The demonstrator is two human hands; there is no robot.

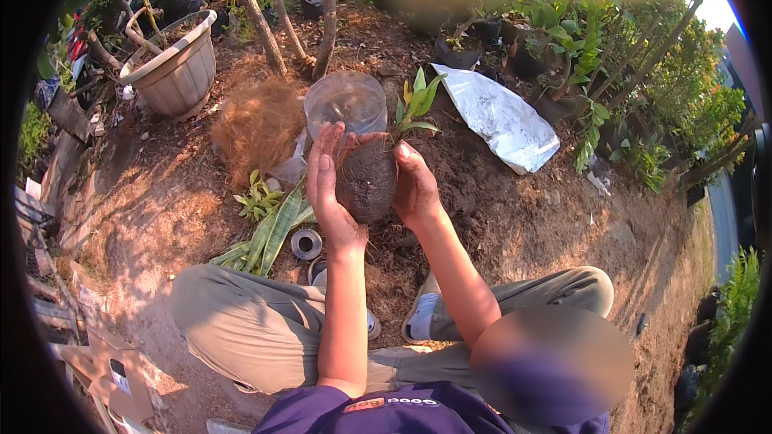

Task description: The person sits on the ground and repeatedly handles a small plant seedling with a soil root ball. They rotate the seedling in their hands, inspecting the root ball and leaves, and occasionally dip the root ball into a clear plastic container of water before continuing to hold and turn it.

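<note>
A dark ball of soil (pixel 366 184) is cupped upright between my two hands over the ground before me. Green leaves (pixel 419 99) of a small plant rise from its top, a few of them yellowish. My left hand (pixel 332 193) presses against its left side with fingers stretched upward. My right hand (pixel 417 187) supports the right side, its thumb near the stem. Both hands are smeared with soil. Just beyond them stands a clear round plastic tub (pixel 345 99), its contents hard to make out. Loose dark soil (pixel 464 193) lies right of the ball.
Brown coir-like fibre (pixel 256 123) lies left of the tub, near a large plastic planter (pixel 181 78). Cut snake plant leaves (pixel 280 226) and a roll of tape (pixel 306 244) lie by my left foot. A whitish plastic sheet (pixel 500 120) lies right. Thin trunks (pixel 325 18) stand ahead.
</note>
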